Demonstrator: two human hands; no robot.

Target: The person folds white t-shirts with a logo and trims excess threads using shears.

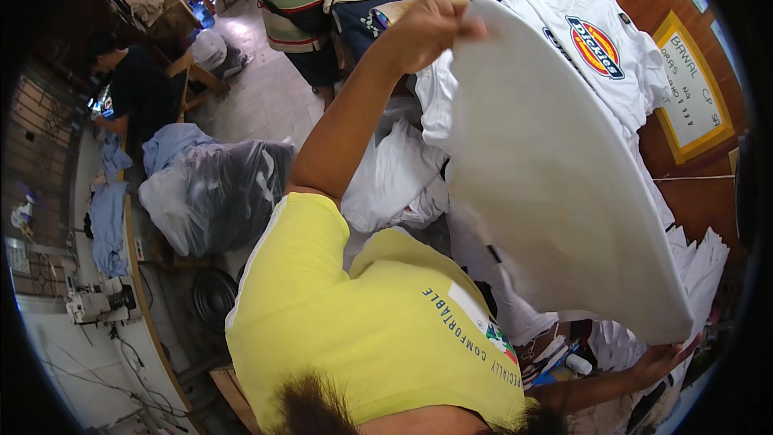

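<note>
A large white panel (555,169), smooth and gently bowed, stands tilted in front of me on the right; whether it is stiff board or stretched cloth I cannot tell. My left hand (431,24), raised on a bent arm and slightly blurred, is closed at its upper left corner, with a finger sticking up. Low on the right, my right hand (664,362) grips its bottom corner, with its fingers partly hidden behind the edge. Just beyond the panel lies a white T-shirt (555,8) with a red, yellow and blue chest print.
White garments (398,173) are heaped left of the panel. A filled clear plastic bag (225,185) stands on the floor. A thread spool (578,364) lies below the panel. A person in a striped shirt (296,0) stands ahead; another in black (141,84) sits far left.
</note>
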